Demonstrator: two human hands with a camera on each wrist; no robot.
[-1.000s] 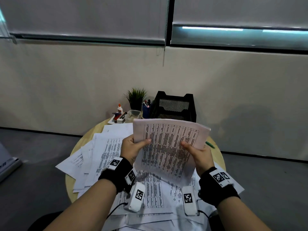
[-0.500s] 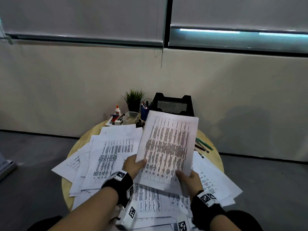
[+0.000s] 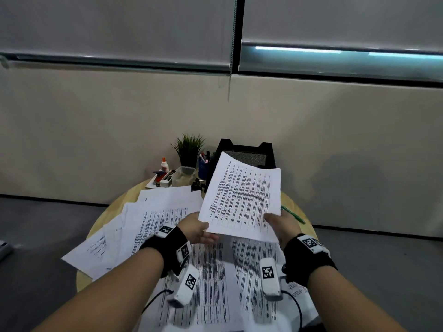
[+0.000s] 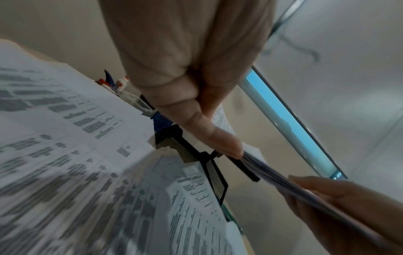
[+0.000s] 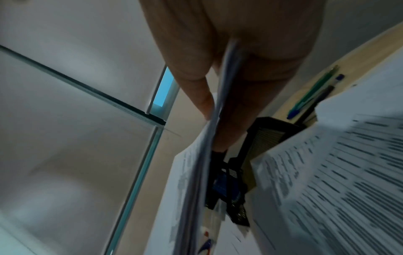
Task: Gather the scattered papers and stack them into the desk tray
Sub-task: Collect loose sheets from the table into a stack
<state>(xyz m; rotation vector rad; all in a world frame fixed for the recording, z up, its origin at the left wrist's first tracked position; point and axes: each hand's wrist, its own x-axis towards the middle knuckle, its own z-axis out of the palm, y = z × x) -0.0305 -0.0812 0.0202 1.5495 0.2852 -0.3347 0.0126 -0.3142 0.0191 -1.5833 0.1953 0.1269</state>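
Head view: a person's two hands hold a thin sheaf of printed papers [image 3: 242, 200] up above a round wooden worktop [image 3: 296, 212], its face tilted toward the camera, probably so the edges can be squared before it goes away. The left hand [image 3: 195, 230] supports the sheaf's near left corner from beneath, and whether its fingers are clamped cannot be told here. The right hand [image 3: 281, 225] grips the near right corner, thumb on top. Behind the sheaf, at the far edge of the worktop, stands the black mesh desk tray [image 3: 249, 155] — the sheaf's far edge overlaps it in the picture, so the tray seems the likely destination. Many loose printed sheets [image 3: 165, 219] lie fanned across the worktop below and to the left. A small potted plant [image 3: 189, 149], a glue bottle [image 3: 164, 164] and a blue pen cup [image 3: 203, 167] stand at the far left of the tray; a green pen [image 3: 293, 214] lies at the right.

Left wrist view: the left hand [image 4: 189, 72] pinches the sheaf's edge [image 4: 283, 179], thumb pressed against it with the fingers behind (a firm pinch keeps the pages from sliding apart). The right hand's fingers [image 4: 331, 188] clamp the same edge nearer the camera's right.

Right wrist view: the right hand [image 5: 240, 43] holds the sheaf [image 5: 202, 155] edge-on, fingers on both faces. Pens [image 5: 314, 94] lie on the worktop — beyond them, the tray's dark corner [image 5: 274, 127].
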